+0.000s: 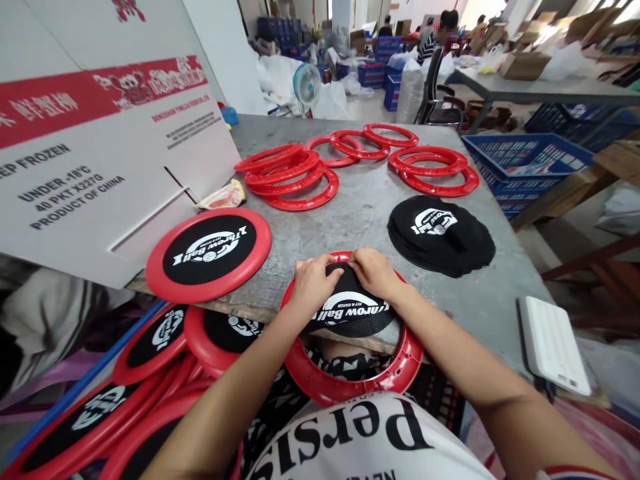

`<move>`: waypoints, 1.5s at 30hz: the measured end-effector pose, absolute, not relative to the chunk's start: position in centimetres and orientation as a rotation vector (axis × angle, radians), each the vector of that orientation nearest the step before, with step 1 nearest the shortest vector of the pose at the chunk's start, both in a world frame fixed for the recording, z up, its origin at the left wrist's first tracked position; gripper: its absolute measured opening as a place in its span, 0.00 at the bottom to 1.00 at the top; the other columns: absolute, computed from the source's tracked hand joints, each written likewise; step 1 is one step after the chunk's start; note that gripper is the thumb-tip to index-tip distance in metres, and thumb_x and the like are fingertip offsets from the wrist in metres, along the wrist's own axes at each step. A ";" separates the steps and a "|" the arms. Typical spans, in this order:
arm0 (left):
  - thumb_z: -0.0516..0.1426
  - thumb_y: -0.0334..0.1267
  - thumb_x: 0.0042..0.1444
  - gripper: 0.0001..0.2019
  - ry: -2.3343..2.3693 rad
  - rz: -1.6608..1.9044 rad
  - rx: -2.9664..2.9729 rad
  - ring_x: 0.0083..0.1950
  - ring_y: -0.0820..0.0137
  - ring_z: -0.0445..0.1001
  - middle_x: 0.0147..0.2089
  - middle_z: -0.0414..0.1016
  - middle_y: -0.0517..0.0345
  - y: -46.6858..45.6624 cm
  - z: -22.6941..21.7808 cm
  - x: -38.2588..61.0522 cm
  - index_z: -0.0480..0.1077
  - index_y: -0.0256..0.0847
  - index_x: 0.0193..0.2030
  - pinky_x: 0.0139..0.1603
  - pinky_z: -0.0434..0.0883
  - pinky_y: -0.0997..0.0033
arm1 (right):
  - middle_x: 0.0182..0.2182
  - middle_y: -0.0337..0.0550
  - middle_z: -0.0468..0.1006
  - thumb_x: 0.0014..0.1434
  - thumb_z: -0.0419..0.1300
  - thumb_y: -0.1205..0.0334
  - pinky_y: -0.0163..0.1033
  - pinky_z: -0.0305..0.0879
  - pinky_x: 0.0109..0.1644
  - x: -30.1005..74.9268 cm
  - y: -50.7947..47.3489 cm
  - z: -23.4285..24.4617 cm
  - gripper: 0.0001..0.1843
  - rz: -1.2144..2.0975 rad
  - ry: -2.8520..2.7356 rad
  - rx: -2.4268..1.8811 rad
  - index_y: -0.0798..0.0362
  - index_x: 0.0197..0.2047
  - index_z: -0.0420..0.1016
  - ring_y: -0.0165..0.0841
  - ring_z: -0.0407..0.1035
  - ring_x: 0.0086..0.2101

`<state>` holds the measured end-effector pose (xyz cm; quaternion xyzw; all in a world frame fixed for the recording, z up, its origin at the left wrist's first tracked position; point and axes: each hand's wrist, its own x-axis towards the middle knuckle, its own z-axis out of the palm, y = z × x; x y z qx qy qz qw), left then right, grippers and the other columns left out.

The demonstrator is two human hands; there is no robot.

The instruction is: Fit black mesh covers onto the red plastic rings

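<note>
Red plastic ring point(354, 388) overhanging the grey tabletop's point(350, 217) near edge | our left hand point(314, 283) and right hand point(374, 270) pinch black printed fabric point(350, 305) against its far rim | we'd best keep tension even

Bare table point(355, 217) between left rings point(300, 203) and right rings point(472, 180): hand can pass. Back rings point(363, 157) close lane's far end. Carton point(125, 140) walls left side; disc point(210, 257) blocks left of left hand point(316, 283). Fabric point(463, 247) in way ahead-right of right hand point(374, 272); passable strip between fabric and white box point(555, 343). Held ring point(355, 392), forearms point(455, 343) bar near edge.
</note>
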<state>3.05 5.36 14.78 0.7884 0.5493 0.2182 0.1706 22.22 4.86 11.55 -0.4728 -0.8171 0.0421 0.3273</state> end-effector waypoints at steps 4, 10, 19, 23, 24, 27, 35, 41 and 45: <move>0.60 0.37 0.61 0.03 1.629 0.607 2.346 0.52 0.54 0.73 0.44 0.79 0.51 5.6 14.6 3.2 0.74 0.43 0.38 0.55 0.66 0.50 | 0.36 0.49 0.77 0.68 0.51 0.64 0.44 0.64 0.44 22.1 5.0 11.7 0.07 0.203 -2.139 -1.303 0.53 0.41 0.70 0.39 0.68 0.37; 0.62 0.34 0.58 0.02 1.651 0.647 2.234 0.54 0.55 0.70 0.49 0.77 0.52 6.3 13.6 3.2 0.72 0.43 0.34 0.56 0.66 0.51 | 0.37 0.46 0.78 0.59 0.62 0.69 0.41 0.65 0.46 21.6 7.4 14.2 0.06 0.499 -2.235 -1.433 0.54 0.41 0.75 0.38 0.70 0.40; 0.60 0.34 0.58 0.04 1.679 0.730 2.092 0.57 0.58 0.71 0.52 0.75 0.52 6.8 13.1 3.2 0.72 0.42 0.32 0.59 0.66 0.53 | 0.28 0.38 0.77 0.53 0.66 0.69 0.33 0.62 0.36 20.8 10.9 15.4 0.04 0.906 -2.278 -1.521 0.55 0.27 0.76 0.29 0.69 0.30; 0.56 0.36 0.62 0.07 1.717 0.713 2.072 0.57 0.58 0.71 0.51 0.74 0.50 7.1 13.1 3.4 0.72 0.41 0.32 0.58 0.66 0.54 | 0.32 0.39 0.79 0.56 0.63 0.67 0.33 0.62 0.37 20.8 10.3 14.7 0.03 0.907 -2.158 -1.584 0.55 0.31 0.78 0.29 0.70 0.32; 0.56 0.35 0.62 0.07 1.733 0.699 2.071 0.56 0.58 0.71 0.51 0.74 0.50 7.2 13.1 3.4 0.72 0.41 0.32 0.58 0.66 0.55 | 0.32 0.40 0.79 0.56 0.63 0.67 0.33 0.62 0.37 20.8 10.2 14.6 0.03 0.893 -2.133 -1.600 0.55 0.31 0.77 0.30 0.70 0.33; 0.56 0.35 0.62 0.07 1.778 0.655 2.062 0.56 0.59 0.71 0.50 0.74 0.51 7.4 13.2 3.6 0.71 0.41 0.32 0.58 0.65 0.57 | 0.34 0.41 0.79 0.57 0.62 0.67 0.33 0.61 0.39 20.6 9.8 14.3 0.03 0.847 -2.087 -1.633 0.55 0.31 0.76 0.30 0.70 0.34; 0.56 0.35 0.62 0.06 1.815 0.585 2.101 0.57 0.58 0.70 0.51 0.73 0.51 7.3 13.4 3.7 0.69 0.42 0.33 0.57 0.65 0.57 | 0.35 0.41 0.78 0.57 0.62 0.67 0.33 0.60 0.41 20.3 9.5 14.1 0.04 0.755 -2.094 -1.657 0.55 0.30 0.75 0.30 0.69 0.35; 0.54 0.35 0.63 0.06 1.836 0.551 2.128 0.56 0.57 0.70 0.51 0.73 0.50 7.3 13.5 3.8 0.69 0.42 0.35 0.56 0.66 0.56 | 0.37 0.42 0.78 0.59 0.61 0.66 0.34 0.59 0.41 20.0 9.4 14.2 0.05 0.711 -2.108 -1.696 0.54 0.31 0.75 0.30 0.69 0.35; 0.52 0.34 0.63 0.06 1.858 0.516 2.151 0.56 0.56 0.69 0.51 0.73 0.50 7.3 13.6 3.9 0.70 0.42 0.38 0.56 0.67 0.55 | 0.38 0.42 0.78 0.60 0.60 0.65 0.35 0.58 0.41 19.7 9.3 14.2 0.05 0.675 -2.120 -1.727 0.54 0.32 0.75 0.31 0.69 0.36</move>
